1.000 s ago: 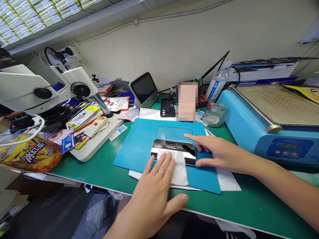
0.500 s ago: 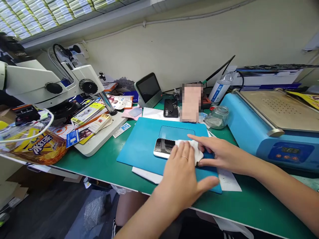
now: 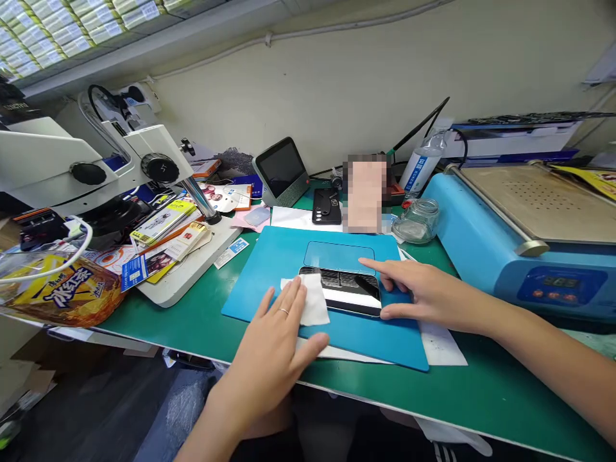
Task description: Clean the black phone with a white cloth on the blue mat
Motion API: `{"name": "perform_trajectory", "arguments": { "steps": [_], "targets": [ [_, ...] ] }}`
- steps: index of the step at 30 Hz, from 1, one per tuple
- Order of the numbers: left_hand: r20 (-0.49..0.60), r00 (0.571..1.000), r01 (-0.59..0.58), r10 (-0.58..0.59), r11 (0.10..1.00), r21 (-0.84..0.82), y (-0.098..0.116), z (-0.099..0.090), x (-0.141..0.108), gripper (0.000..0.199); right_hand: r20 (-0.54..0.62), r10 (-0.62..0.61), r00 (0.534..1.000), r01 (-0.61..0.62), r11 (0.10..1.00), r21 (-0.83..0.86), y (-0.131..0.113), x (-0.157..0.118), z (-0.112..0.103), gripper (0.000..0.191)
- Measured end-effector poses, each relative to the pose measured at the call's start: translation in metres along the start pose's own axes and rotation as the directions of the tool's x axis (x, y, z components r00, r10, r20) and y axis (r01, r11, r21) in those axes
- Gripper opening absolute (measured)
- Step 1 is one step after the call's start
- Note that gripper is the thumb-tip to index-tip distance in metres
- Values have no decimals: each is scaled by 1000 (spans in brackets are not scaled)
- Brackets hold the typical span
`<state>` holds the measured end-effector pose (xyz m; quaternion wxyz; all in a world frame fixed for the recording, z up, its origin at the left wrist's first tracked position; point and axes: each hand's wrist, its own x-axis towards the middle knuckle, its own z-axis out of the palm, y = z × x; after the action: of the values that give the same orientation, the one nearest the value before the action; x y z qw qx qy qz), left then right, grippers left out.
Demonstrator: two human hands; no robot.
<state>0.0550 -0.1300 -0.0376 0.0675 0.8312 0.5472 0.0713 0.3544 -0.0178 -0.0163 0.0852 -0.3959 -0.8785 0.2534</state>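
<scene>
A phone (image 3: 353, 292) with a shiny black screen lies on the blue mat (image 3: 260, 269). My left hand (image 3: 276, 333) rests flat, fingers outstretched, on a white wipe (image 3: 315, 305) that covers the phone's left end. At the phone's right end is my right hand (image 3: 416, 289), its thumb and index finger spread apart around that end and the other fingers curled. Just behind the phone lies a clear glass screen protector (image 3: 339, 255) with a dark outline, close to my right index fingertip.
At the left stand a microscope (image 3: 144, 160) and a bottle of brown iced tea (image 3: 72, 289). A smart display (image 3: 283, 170), a black phone (image 3: 327, 206) and a glass jar (image 3: 418, 221) are at the back. A blue heating-plate machine (image 3: 510, 256) stands on the right.
My left hand has slid the wipe leftward along the phone, uncovering its right part. My right hand has stayed near the right end. The view has shifted slightly.
</scene>
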Motion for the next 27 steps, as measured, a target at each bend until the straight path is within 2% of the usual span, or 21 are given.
{"name": "perform_trajectory", "arguments": {
  "steps": [5, 8, 10, 13, 16, 19, 21, 23, 27],
  "targets": [
    [-90, 995, 54, -50, 998, 38, -4, 2, 22, 70, -12, -6, 1000, 6, 1000, 2, 1, -1, -2, 78],
    [-159, 987, 25, -24, 1000, 2, -12, 3, 24, 46, -90, -60, 994, 57, 997, -43, 4, -1, -5, 68],
    [-205, 978, 17, -34, 996, -82, -27, 1, 22, 33, -161, -83, 983, 71, 994, -79, 3, -1, -7, 64],
    [-216, 973, 46, -82, 985, -166, -56, -12, 20, 37, -217, -63, 974, 43, 995, -94, -3, 1, -7, 59],
    [-170, 982, 67, -81, 994, -87, -80, -32, 27, 36, -247, -44, 968, 12, 991, -131, -11, 6, -6, 55],
    [-102, 995, 0, -3, 999, -33, -87, -49, 48, 34, -248, 5, 969, -52, 982, -181, -14, 15, -8, 57],
    [-78, 996, -44, 42, 998, -33, -84, -54, 68, 35, -216, 84, 973, -128, 972, -196, -16, 22, -10, 61],
    [-65, 995, -78, 76, 997, -29, -78, -52, 92, 39, -201, 141, 969, -176, 970, -169, -18, 30, -10, 62],
    [-53, 984, -171, 169, 985, -34, -66, -38, 132, 39, -314, 165, 935, -203, 975, -90, -20, 42, -1, 55]
  ]
}}
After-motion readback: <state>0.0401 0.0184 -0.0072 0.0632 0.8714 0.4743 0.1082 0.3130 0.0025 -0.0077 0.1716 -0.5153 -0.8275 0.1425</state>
